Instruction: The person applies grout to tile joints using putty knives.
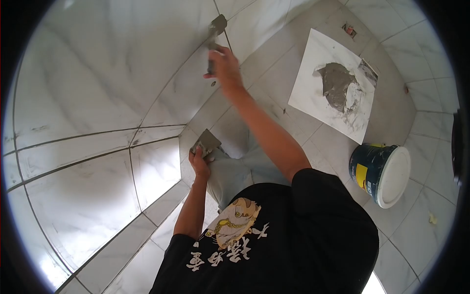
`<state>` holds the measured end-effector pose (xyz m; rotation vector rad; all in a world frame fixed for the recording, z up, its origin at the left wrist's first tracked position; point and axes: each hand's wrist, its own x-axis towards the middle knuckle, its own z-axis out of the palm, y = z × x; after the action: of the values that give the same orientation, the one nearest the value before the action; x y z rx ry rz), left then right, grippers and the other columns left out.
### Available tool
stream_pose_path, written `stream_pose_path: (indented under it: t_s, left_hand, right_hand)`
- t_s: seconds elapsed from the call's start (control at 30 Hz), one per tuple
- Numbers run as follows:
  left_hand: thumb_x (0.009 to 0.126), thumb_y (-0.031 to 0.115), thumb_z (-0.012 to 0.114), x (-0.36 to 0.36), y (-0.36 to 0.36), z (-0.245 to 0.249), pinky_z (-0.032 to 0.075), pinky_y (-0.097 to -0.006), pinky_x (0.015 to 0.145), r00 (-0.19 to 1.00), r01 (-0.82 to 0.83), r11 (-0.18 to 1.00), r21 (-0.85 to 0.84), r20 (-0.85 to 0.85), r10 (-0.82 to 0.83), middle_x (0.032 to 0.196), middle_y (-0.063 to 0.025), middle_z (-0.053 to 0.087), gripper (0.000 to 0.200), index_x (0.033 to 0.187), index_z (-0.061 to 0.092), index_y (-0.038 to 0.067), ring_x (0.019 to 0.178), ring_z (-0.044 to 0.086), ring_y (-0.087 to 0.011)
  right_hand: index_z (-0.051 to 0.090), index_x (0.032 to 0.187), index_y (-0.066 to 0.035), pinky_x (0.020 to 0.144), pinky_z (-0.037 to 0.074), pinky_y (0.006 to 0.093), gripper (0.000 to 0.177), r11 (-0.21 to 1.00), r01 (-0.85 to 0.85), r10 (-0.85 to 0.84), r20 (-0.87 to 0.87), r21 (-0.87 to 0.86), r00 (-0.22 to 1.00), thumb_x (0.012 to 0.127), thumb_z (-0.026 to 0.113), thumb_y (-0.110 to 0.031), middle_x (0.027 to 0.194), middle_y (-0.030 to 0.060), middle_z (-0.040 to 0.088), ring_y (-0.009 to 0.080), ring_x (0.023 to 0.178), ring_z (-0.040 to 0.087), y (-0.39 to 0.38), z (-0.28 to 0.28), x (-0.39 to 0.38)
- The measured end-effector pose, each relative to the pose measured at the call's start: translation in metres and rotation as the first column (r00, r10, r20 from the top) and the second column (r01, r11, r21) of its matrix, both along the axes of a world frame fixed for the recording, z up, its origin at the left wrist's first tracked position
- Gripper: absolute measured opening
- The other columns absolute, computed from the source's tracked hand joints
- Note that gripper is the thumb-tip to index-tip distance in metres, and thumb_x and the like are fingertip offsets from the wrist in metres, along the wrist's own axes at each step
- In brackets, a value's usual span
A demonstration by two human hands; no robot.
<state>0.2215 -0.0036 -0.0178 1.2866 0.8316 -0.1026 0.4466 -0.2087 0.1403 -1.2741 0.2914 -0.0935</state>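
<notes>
My right hand (228,67) is closed round the handle of a putty knife (218,24). Grey paste coats its blade, which is at the joint between marbled white wall tiles (88,63). Lower down, near my lap, my left hand (199,159) grips a flat plate-like scraper (209,140) smeared with the same grey paste; its handle is mostly hidden by my fingers. Dark grey lines run along the tile joints, and smudges mark some tile faces.
On the floor at the right lies a white board (303,90) bearing a heap of grey paste (337,83). A dark bucket with a white lid (394,177) is beside it, tipped in view. A small opening (349,30) shows in the floor beyond.
</notes>
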Motion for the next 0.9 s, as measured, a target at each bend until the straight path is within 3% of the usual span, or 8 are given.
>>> stream_pose_path:
  t_s: [0.07, 0.37, 0.5, 0.7, 0.77, 0.8, 0.83, 0.9]
  left_hand:
    - [0.097, 0.027, 0.057, 0.0, -0.001, 0.003, 0.055, -0.0313, 0.053, 1.0, -0.019, 1.0, 0.011, -0.017, 0.019, 0.109, -0.0038, 0.062, 0.034, 0.125, 0.054, 0.01, 0.09, 0.062, -0.0187]
    - [0.097, 0.028, 0.056, -0.003, 0.005, -0.001, 0.055, -0.0333, 0.057, 1.0, -0.009, 0.999, -0.037, 0.011, 0.01, 0.112, -0.0043, 0.062, 0.036, 0.127, 0.052, 0.009, 0.094, 0.062, -0.0204]
    - [0.097, 0.028, 0.056, -0.007, 0.008, -0.006, 0.055, -0.0325, 0.058, 0.998, 0.025, 0.999, -0.042, 0.059, -0.023, 0.111, -0.0039, 0.062, 0.036, 0.128, 0.052, 0.009, 0.092, 0.063, -0.0192]
    - [0.097, 0.027, 0.055, -0.011, 0.008, 0.0, 0.056, -0.0307, 0.054, 0.998, -0.007, 1.0, -0.024, 0.064, 0.009, 0.108, -0.0041, 0.063, 0.032, 0.123, 0.055, 0.009, 0.09, 0.063, -0.0177]
    - [0.097, 0.027, 0.055, -0.009, 0.006, 0.002, 0.056, -0.0306, 0.054, 0.997, -0.026, 0.999, -0.032, 0.076, 0.029, 0.108, -0.0042, 0.063, 0.032, 0.123, 0.055, 0.008, 0.091, 0.063, -0.0179]
    - [0.097, 0.027, 0.055, -0.011, 0.006, 0.002, 0.057, -0.0305, 0.053, 0.996, -0.039, 0.999, -0.036, 0.078, 0.042, 0.108, -0.0044, 0.063, 0.033, 0.123, 0.055, 0.008, 0.092, 0.063, -0.018]
    - [0.097, 0.027, 0.055, -0.01, 0.004, 0.002, 0.057, -0.0305, 0.053, 0.996, -0.044, 0.999, -0.032, 0.07, 0.046, 0.108, -0.0044, 0.063, 0.033, 0.123, 0.055, 0.008, 0.092, 0.063, -0.018]
    - [0.097, 0.027, 0.056, -0.01, 0.006, 0.003, 0.057, -0.0301, 0.052, 0.996, 0.011, 1.0, -0.013, 0.092, -0.009, 0.11, -0.0048, 0.063, 0.033, 0.123, 0.055, 0.007, 0.093, 0.063, -0.0184]
  right_hand:
    - [0.054, 0.117, 0.0, 0.075, 0.054, 0.0453, 0.048, 0.859, 0.072, 0.008, -0.153, 0.506, 0.988, 0.089, 0.06, -0.039, 0.1, 0.0169, 0.058, 0.0302, 0.085, 0.06, -0.03, -0.017, 0.013]
    - [0.041, 0.121, 0.0, 0.074, 0.052, 0.0459, 0.044, 0.626, -0.092, 0.252, -0.089, 0.775, 0.964, 0.097, 0.046, -0.036, 0.116, 0.0231, 0.048, 0.0353, 0.1, 0.051, -0.084, 0.017, 0.069]
    - [0.041, 0.122, 0.001, 0.076, 0.053, 0.0476, 0.042, 0.652, -0.062, 0.201, -0.093, 0.756, 0.975, 0.097, 0.045, -0.032, 0.12, 0.0216, 0.047, 0.0377, 0.104, 0.05, -0.088, 0.072, 0.082]
    - [0.043, 0.129, 0.003, 0.085, 0.055, 0.0459, 0.046, 0.681, -0.512, 0.372, 0.355, 0.523, 0.857, 0.1, 0.042, -0.032, 0.124, 0.0217, 0.052, 0.0367, 0.102, 0.059, -0.106, 0.091, 0.054]
    - [0.046, 0.133, -0.001, 0.087, 0.055, 0.0442, 0.045, 0.835, -0.355, 0.205, 0.361, 0.42, 0.91, 0.097, 0.054, -0.027, 0.118, 0.0198, 0.056, 0.0353, 0.096, 0.062, -0.096, 0.05, 0.019]
    - [0.043, 0.137, -0.001, 0.089, 0.052, 0.0458, 0.052, 0.964, -0.243, 0.198, 0.325, 0.104, 0.925, 0.092, 0.061, -0.022, 0.12, 0.0185, 0.054, 0.0348, 0.099, 0.059, -0.082, 0.032, 0.0]
    - [0.041, 0.14, -0.002, 0.092, 0.048, 0.0473, 0.061, 0.967, -0.112, 0.178, 0.292, -0.228, 0.94, 0.087, 0.068, -0.017, 0.121, 0.0173, 0.052, 0.0344, 0.103, 0.057, -0.064, 0.012, -0.013]
    - [0.04, 0.142, -0.003, 0.094, 0.046, 0.0467, 0.067, 0.911, 0.008, 0.172, 0.396, -0.413, 0.902, 0.083, 0.071, -0.012, 0.123, 0.0189, 0.049, 0.0351, 0.108, 0.053, -0.047, -0.047, -0.018]
